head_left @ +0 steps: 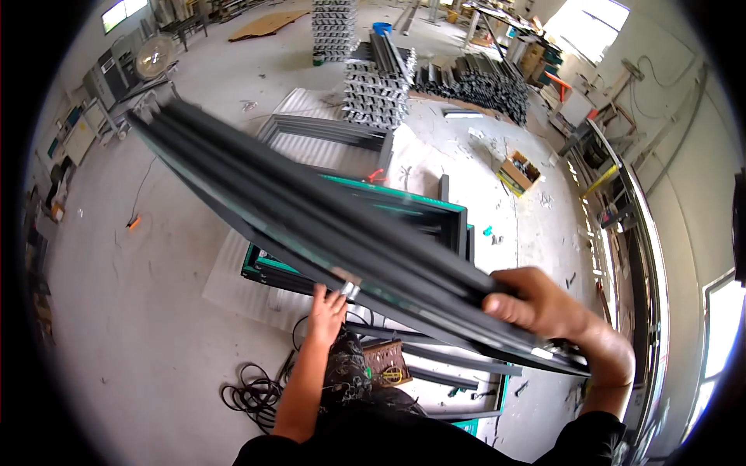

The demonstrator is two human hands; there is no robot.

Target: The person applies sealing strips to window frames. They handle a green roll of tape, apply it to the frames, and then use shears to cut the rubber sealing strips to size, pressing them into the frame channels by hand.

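Note:
A long dark grey metal window frame (311,194) slants across the middle, its far left end raised and blurred, with greenish glass or film along its lower side. My right hand (536,303) is closed around the near right end, thumb on top. At the lower edge, my left hand (328,311) has its fingers stretched up against the frame, by a small silver metal piece (350,290). Whether the fingers touch that piece I cannot tell. Beneath lies a stack of dark frames with green edging (454,213), partly hidden by the raised one.
Another grey frame (334,132) lies beyond the stack. Silver profiles (377,97) and dark bars (482,85) are piled farther back. An open carton (519,172) sits at right. Near my legs are a coiled black hose or cord (252,392) and a brown crate (386,363).

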